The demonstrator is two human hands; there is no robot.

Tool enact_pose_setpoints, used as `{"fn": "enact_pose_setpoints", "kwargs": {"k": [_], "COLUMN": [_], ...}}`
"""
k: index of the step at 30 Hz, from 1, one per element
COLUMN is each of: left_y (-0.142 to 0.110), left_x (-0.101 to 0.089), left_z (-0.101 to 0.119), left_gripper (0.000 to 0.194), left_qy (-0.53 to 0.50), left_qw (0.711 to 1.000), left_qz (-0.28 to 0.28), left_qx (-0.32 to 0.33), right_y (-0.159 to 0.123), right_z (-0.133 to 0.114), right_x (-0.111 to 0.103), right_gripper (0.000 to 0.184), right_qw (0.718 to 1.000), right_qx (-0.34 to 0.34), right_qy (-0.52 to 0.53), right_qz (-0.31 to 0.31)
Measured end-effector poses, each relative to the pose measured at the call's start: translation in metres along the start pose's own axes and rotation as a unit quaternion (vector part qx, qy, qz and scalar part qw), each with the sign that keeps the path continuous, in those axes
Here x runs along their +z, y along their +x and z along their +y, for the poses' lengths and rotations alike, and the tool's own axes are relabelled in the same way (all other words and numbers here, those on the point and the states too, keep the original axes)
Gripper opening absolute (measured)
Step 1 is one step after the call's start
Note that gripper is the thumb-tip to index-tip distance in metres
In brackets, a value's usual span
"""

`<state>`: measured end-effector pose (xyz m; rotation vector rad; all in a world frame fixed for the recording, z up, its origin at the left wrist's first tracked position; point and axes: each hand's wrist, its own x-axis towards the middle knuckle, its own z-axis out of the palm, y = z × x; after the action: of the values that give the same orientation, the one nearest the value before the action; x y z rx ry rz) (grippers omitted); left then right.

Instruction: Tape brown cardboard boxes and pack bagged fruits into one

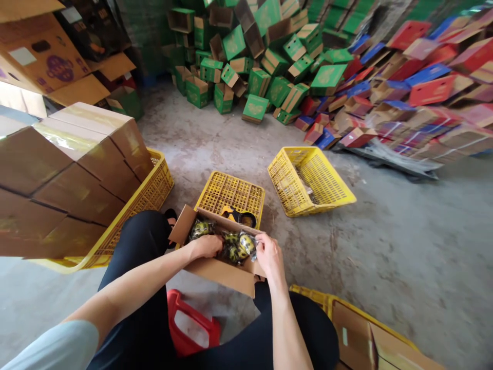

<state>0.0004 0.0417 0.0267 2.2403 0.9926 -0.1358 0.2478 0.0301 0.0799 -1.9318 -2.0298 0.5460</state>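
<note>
An open cardboard box [227,270] sits low in front of me between my knees, at the near edge of an upturned yellow plastic crate [231,192]. Inside lie several clear plastic bags [233,247] of roundish things blotched yellow and dark green; I cannot make out their kind. My left hand [207,246] reaches over the near side into the box, fingers bent down among the bags and their tips hidden. At the right end, my right hand [269,255] is closed, pinching the edge of a bag. A yellow-and-black tape dispenser [239,216] rests on the upturned crate, just behind the box.
Closed cartons [84,169] fill a yellow crate [157,177] on my left. Another yellow crate [316,180] stands tilted ahead right; one with cartons [358,334] is near my right knee. A red stool [192,324] shows below. Green boxes [256,108] and red-blue boxes [431,90] lie heaped behind.
</note>
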Motion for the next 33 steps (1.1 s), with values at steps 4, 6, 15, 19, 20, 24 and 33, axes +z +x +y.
{"fn": "enact_pose_setpoints", "kwargs": {"k": [4, 6, 15, 19, 20, 24, 33], "left_y": [0.011, 0.014, 0.011, 0.009, 0.009, 0.009, 0.007], "left_x": [0.010, 0.014, 0.020, 0.025, 0.026, 0.028, 0.027], "left_z": [-0.002, -0.002, 0.002, 0.002, 0.002, 0.004, 0.005], "left_gripper": [0.015, 0.014, 0.029, 0.032, 0.031, 0.024, 0.034], "left_qy": [0.021, 0.032, 0.071, 0.081, 0.082, 0.080, 0.071], "left_qw": [0.999, 0.999, 0.995, 0.994, 0.993, 0.991, 0.991], "left_qz": [-0.032, -0.029, 0.013, 0.027, 0.033, 0.047, 0.041], "left_qx": [-0.015, -0.031, -0.069, -0.072, -0.077, -0.095, -0.107], "right_y": [-0.002, -0.003, 0.002, -0.003, -0.005, -0.008, -0.012], "right_z": [-0.001, -0.003, -0.007, -0.012, -0.013, -0.019, -0.037], "right_x": [0.005, 0.006, 0.001, 0.005, 0.006, 0.005, 0.020], "right_gripper": [0.046, 0.051, 0.042, 0.036, 0.036, 0.039, 0.045], "right_qw": [1.000, 0.999, 0.990, 0.988, 0.987, 0.985, 0.960], "right_qx": [0.000, -0.007, -0.053, -0.046, -0.044, -0.056, -0.195], "right_qy": [-0.013, -0.019, -0.041, -0.038, -0.037, -0.022, 0.058], "right_qz": [-0.001, -0.030, -0.126, -0.144, -0.148, -0.160, -0.192]}}
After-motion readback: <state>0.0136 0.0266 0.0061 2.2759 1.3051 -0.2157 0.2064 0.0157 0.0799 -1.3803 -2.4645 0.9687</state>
